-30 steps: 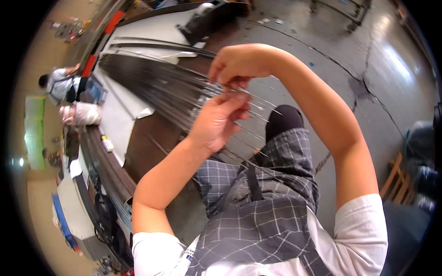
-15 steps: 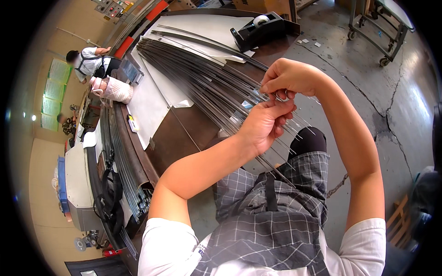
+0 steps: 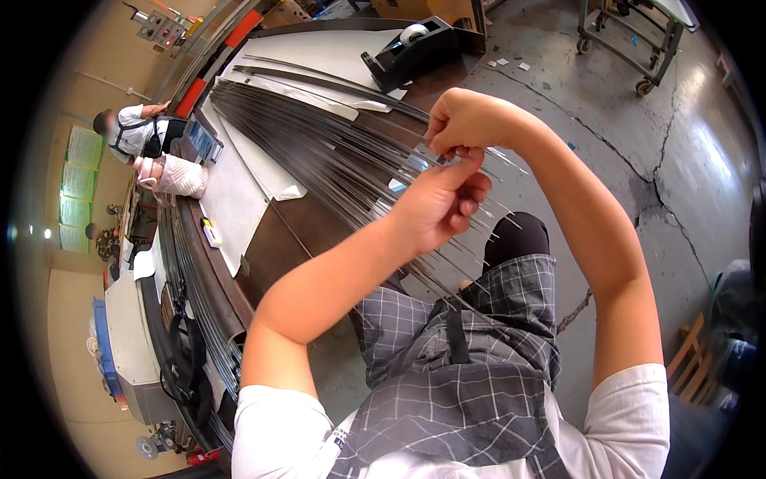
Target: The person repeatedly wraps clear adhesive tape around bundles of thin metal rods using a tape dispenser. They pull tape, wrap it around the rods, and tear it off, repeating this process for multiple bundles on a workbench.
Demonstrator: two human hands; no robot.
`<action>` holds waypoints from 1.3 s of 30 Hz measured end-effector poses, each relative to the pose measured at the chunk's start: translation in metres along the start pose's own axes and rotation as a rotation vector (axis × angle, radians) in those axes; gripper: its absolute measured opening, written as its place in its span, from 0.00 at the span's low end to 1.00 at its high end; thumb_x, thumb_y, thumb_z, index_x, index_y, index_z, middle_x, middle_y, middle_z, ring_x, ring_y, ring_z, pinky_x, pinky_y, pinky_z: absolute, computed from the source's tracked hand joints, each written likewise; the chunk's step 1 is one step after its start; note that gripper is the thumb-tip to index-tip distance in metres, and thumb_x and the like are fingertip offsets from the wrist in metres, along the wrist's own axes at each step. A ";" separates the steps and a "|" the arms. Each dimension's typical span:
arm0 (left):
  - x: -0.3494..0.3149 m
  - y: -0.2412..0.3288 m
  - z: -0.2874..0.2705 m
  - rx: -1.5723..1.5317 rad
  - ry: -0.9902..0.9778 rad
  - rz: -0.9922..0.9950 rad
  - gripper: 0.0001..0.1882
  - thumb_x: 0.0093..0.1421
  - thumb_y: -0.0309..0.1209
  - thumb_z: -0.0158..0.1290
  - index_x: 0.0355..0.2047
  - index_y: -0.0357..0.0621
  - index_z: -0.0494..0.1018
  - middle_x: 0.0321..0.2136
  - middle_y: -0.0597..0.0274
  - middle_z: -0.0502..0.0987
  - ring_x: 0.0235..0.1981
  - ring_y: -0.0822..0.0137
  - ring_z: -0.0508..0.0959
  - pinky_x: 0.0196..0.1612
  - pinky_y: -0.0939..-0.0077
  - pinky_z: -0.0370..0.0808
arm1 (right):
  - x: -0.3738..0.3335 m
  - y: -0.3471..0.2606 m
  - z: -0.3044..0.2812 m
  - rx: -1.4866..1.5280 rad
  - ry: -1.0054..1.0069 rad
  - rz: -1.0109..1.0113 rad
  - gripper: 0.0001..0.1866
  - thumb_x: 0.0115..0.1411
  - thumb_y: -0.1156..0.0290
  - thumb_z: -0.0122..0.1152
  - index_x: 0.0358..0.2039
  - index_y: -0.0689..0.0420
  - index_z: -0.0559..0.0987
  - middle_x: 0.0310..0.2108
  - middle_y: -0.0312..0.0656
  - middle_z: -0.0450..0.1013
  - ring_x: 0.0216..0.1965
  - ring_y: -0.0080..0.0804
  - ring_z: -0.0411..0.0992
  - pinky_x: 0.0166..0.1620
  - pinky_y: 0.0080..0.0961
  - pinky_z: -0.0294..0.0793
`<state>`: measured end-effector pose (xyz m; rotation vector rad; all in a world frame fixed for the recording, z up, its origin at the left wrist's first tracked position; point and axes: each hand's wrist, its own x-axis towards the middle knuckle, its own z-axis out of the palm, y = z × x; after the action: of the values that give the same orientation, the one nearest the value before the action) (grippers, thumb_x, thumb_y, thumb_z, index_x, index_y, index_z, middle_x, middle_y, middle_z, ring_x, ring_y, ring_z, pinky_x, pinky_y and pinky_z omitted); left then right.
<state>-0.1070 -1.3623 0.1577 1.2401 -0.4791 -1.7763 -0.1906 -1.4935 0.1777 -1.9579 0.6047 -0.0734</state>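
Observation:
A long bundle of thin dark metal rods lies across the bench, its near ends fanned out over the edge above my lap. Among those ends, my right hand bends down from the right with thumb and fingers pinched on thin rods. My left hand is just below it, fingers curled, its raised thumb meeting the right fingertips. What lies inside the left fingers is hidden. Several bright rod tips stick out past both hands, towards my dark-covered knee.
A black tape dispenser stands at the bench's far right. White paper covers part of the bench, with a yellow-and-white marker-like item and pink-white bundle leftward. Another person works beyond. A wheeled cart stands far right.
The view has swung a little, so the bench and rods sit further left. Both hands stay together at the rod ends, the left thumb now pointing more upward against the right fingers.

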 end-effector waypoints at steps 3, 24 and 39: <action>-0.008 0.037 -0.013 0.316 -0.120 -0.042 0.15 0.60 0.40 0.51 0.30 0.38 0.75 0.19 0.68 0.72 0.13 0.84 0.67 0.11 0.94 0.60 | 0.004 0.006 0.004 -0.524 0.194 0.039 0.09 0.42 0.70 0.62 0.24 0.62 0.78 0.21 0.44 0.75 0.22 0.35 0.73 0.27 0.25 0.72; 0.080 0.218 -0.120 1.186 0.164 0.366 0.08 0.53 0.38 0.57 0.30 0.49 0.74 0.42 0.69 0.75 0.42 0.77 0.70 0.47 0.75 0.64 | 0.120 0.014 -0.031 -0.561 1.047 -0.373 0.16 0.56 0.60 0.49 0.29 0.61 0.78 0.34 0.51 0.74 0.39 0.42 0.72 0.52 0.32 0.64; 0.066 0.214 -0.128 1.103 0.270 0.257 0.07 0.52 0.36 0.58 0.29 0.49 0.74 0.31 0.72 0.76 0.38 0.78 0.73 0.40 0.80 0.68 | 0.128 0.018 -0.038 -0.630 1.031 -0.318 0.16 0.55 0.60 0.52 0.33 0.60 0.78 0.32 0.50 0.74 0.37 0.46 0.72 0.42 0.37 0.71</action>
<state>0.0955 -1.5087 0.2221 1.9824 -1.4886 -1.0499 -0.0979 -1.5872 0.1526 -2.5455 1.0403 -1.2808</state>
